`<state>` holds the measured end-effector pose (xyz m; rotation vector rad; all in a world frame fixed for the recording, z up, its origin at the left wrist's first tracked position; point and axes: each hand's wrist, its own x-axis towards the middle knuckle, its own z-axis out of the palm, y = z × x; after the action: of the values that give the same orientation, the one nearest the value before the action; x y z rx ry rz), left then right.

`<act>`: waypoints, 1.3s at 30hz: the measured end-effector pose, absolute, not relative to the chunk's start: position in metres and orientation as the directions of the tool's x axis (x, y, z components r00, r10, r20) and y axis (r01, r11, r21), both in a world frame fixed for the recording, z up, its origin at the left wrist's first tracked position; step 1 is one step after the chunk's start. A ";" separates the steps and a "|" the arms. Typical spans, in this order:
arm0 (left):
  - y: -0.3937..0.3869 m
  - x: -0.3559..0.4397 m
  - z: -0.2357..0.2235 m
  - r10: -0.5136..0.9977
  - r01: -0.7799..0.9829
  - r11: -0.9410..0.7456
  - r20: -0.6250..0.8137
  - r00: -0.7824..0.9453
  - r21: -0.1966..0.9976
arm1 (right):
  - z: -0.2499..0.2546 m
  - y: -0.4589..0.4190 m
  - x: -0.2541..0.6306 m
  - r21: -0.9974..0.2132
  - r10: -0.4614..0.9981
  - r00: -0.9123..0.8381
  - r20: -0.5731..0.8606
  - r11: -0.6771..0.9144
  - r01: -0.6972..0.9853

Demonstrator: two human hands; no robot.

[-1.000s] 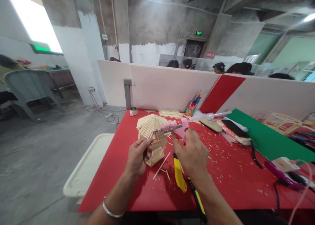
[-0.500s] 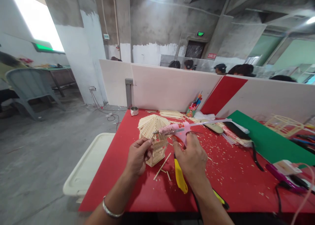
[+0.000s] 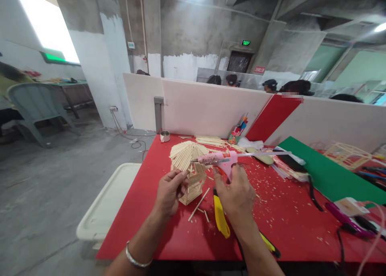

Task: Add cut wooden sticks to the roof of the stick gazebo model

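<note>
Stick-model (image 3: 184, 155) on red table (image 3: 294, 229); floor (image 3: 48, 191) concrete.

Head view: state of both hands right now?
Left hand: fingers pinched closed beside the stick house; what they hold, if anything, can't be told.
Right hand: closed, holding the pink glue gun.

Your right hand (image 3: 237, 193) grips a pink glue gun (image 3: 221, 160), its nozzle aimed leftward just above the fingertips of your left hand (image 3: 169, 191), which curls in front of a small stick house (image 3: 188, 154); what it pinches is too small to tell. On the red counter (image 3: 141, 231), a yellow-handled tool (image 3: 221, 219) lies beside your right hand, loose sticks (image 3: 199, 204) lie near the house, and a pen cup (image 3: 233, 138) stands by the white partition (image 3: 208, 107).
</note>
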<state>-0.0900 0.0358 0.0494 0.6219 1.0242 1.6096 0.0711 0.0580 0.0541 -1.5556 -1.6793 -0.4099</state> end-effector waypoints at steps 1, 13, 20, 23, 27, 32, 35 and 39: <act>0.036 -0.090 0.050 0.953 -0.502 -0.053 -0.107 -0.285 0.863 | 0.054 0.058 0.071 -0.270 0.686 0.068 0.725 0.192 0.944; 0.037 -0.089 0.049 0.955 -0.499 -0.077 -0.079 -0.285 0.863 | 0.054 0.062 0.072 -0.233 0.676 0.051 0.735 0.182 0.955; 0.036 -0.090 0.048 0.955 -0.528 -0.068 -0.099 -0.281 0.847 | 0.050 0.063 0.072 -0.252 0.633 0.070 0.771 0.203 0.946; 0.035 -0.091 0.046 0.958 -0.552 -0.060 -0.107 -0.266 0.832 | 0.050 0.062 0.072 -0.251 0.634 0.068 0.771 0.204 0.946; 0.035 -0.092 0.045 0.960 -0.561 -0.065 -0.102 -0.260 0.825 | 0.052 0.060 0.071 -0.264 0.653 0.078 0.754 0.192 0.945; 0.033 -0.092 0.046 0.961 -0.557 -0.061 -0.103 -0.257 0.828 | 0.052 0.056 0.072 -0.278 0.641 0.089 0.763 0.201 0.939; 0.033 -0.092 0.046 0.962 -0.562 -0.066 -0.098 -0.257 0.825 | 0.051 0.055 0.073 -0.268 0.652 0.081 0.754 0.193 0.944; 0.033 -0.092 0.046 0.963 -0.570 -0.059 -0.103 -0.248 0.819 | 0.049 0.055 0.073 -0.270 0.661 0.084 0.746 0.186 0.945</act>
<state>-0.0918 0.0329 0.0463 0.5856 0.9319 1.6117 0.0735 0.0547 0.0494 -1.5478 -1.6492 -0.4407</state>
